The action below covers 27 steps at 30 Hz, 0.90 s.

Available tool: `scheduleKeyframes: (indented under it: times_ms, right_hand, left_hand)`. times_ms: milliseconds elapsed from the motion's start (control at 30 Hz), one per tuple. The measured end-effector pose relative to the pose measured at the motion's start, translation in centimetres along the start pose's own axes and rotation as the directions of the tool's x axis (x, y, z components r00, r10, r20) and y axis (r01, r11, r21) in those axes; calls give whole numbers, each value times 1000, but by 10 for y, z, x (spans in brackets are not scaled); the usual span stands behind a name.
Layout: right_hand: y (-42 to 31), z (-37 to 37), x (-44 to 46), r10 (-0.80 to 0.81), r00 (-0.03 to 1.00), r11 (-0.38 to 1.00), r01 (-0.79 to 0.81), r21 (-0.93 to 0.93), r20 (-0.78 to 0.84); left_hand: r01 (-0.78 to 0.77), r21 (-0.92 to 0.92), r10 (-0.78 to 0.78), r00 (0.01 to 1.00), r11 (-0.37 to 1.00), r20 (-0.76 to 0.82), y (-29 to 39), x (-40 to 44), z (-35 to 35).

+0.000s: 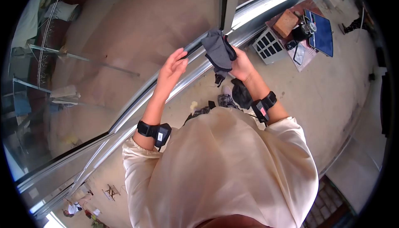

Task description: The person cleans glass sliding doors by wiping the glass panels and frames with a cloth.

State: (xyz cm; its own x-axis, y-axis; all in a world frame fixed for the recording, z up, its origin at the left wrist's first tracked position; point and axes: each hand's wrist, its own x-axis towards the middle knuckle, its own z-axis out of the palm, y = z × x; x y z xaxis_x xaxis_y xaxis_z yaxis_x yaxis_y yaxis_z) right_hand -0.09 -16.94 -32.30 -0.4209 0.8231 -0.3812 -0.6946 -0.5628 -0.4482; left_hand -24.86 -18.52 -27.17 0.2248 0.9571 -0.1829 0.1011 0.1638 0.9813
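A dark grey cloth item with black edging (pixel 218 50) hangs from my right hand (pixel 242 65), whose fingers are wrapped round its right side. It is in front of the metal window frame (pixel 187 76). To the left, my left hand (pixel 171 66) is raised near the frame and the glass, fingers apart and holding nothing. A gap separates it from the cloth. Black bands with small boxes are strapped round both forearms.
At the upper right, a small table (pixel 272 20) bears a brick-like block (pixel 285 23), a dark round device, a phone (pixel 299 55) and a blue panel (pixel 321 32). A white slotted box (pixel 269 45) stands beside it. Large glass (pixel 124 32) fills the left.
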Motion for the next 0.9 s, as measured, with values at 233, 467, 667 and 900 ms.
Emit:
scheduleKeyframes:
  times_ms: [233, 467, 667, 900]
  right_hand:
    - [-14, 52, -13, -363, 926, 748, 356, -561, 104]
    - [-19, 56, -12, -649, 748, 482, 546, -685, 139]
    - [14, 75, 0, -444, 795, 506, 604, -616, 414]
    - [18, 59, 16, -253, 930, 721, 365, -590, 267]
  left_hand:
    - [58, -210, -41, 996, 976, 83, 24, 37, 41]
    - [-199, -81, 197, 980, 977, -31, 49, 36, 26]
    - [-381, 214, 400, 915, 900, -55, 73, 18, 38]
    - [-274, 732, 401, 916, 623, 1, 100, 12, 27]
